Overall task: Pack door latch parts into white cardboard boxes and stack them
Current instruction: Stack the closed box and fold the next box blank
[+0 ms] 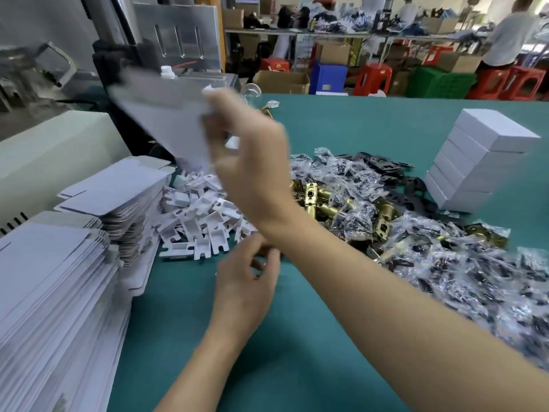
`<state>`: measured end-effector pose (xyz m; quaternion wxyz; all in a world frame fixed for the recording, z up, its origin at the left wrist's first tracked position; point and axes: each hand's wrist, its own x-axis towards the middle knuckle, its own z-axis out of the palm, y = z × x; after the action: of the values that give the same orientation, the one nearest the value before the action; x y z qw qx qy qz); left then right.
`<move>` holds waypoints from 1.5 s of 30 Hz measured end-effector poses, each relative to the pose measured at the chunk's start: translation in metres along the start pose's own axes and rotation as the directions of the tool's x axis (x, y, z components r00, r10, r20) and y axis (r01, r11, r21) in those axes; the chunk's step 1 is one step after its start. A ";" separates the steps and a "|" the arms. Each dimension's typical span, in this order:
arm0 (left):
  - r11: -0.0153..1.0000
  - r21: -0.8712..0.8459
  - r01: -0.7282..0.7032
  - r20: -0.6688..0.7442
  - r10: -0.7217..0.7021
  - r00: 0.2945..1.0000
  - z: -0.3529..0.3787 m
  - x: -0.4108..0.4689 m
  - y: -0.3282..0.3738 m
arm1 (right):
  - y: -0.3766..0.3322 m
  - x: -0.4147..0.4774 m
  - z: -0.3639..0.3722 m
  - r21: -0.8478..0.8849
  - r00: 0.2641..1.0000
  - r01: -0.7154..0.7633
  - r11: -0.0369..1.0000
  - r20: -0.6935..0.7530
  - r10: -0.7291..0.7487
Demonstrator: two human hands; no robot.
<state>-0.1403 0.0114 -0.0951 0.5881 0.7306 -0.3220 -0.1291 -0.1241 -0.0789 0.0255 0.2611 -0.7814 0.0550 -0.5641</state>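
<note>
Box blank [166, 114] looked light, thin and bendy, probably best held near a crease; the right hand [246, 165] pinched its edge. Below, the left hand [246, 281] had curled fingers, and I could not tell whether it held anything.

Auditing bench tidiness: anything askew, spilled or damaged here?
No damage visible. The near stack of flat box blanks is fanned sideways, edges not flush. The stack of finished white boxes looks tilted, though the wide lens may cause that.
</note>
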 end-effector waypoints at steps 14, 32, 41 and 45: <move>0.834 -0.539 0.117 0.098 -0.076 0.992 -0.009 0.009 0.009 | 0.044 -0.114 -0.111 0.260 0.415 -0.907 0.331 0.422 0.806; 0.958 0.086 -0.273 -0.054 0.278 0.959 -0.004 0.004 -0.007 | 0.033 -0.127 -0.108 0.408 0.288 -0.905 -0.119 0.794 0.536; 0.839 0.394 -0.376 -0.143 0.460 0.876 0.003 0.002 -0.006 | 0.025 -0.134 -0.099 0.287 0.206 -0.953 -0.099 0.850 0.485; 0.886 0.290 -0.363 -0.224 0.431 0.874 0.003 0.001 -0.004 | 0.021 -0.138 -0.098 0.228 0.147 -0.961 -0.157 0.901 0.409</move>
<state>-0.1403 0.0086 -0.0992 0.5495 0.7243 -0.3921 0.1404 -0.2579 -0.0785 -0.0803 0.8768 -0.4582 0.1440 0.0211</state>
